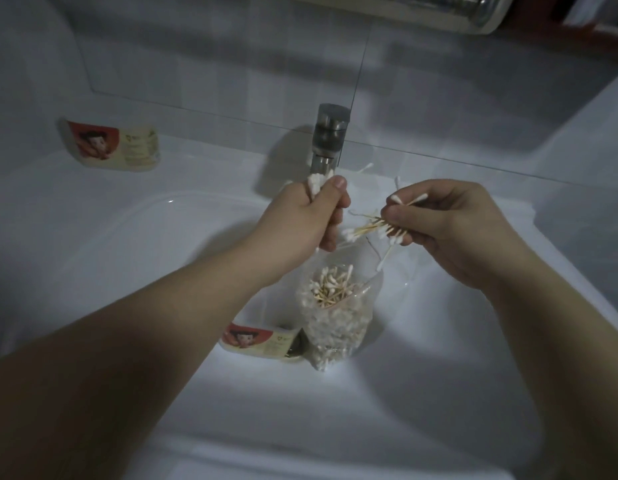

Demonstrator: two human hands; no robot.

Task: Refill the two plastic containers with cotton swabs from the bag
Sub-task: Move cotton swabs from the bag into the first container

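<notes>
**Two handfuls of swabs above the bag, no container in hand**

Worked over the white washbasin (439, 341), likely so that any dropped swab landed in the bowl. Had the clear plastic bag (335, 317) standing upright near the drain, mouth open upward and well stocked with cotton swabs. Placed it directly beneath both hands, judged handy for dipping in and for catching strays.

Gripped a tight bunch of swabs (316, 181) in the fist of the left hand (300, 216), white tips poking out above the thumb, in front of the steel faucet (328, 136). Could not tell whether the lower fingers also pinched the bag's lip, which rose to just below them.

Pinched a looser, splayed bunch (370, 226) between thumb and fingers of the right hand (449, 230), sticks crossed at odd angles. Seemed to be squaring these up before adding them to the neat bunch or to a container. Held the two hands near each other above the bag's mouth, the splayed tips reaching almost to the left fingers.

Had one labelled container (259, 339) lying in the bowl just beside the bag's left side, under the left forearm and well below the hands; could not read whether open or lidded. Had the second container (110, 143) on the ledge at the far left by the wall, well apart from both hands. Judged neither to be receiving swabs at this moment.
</notes>
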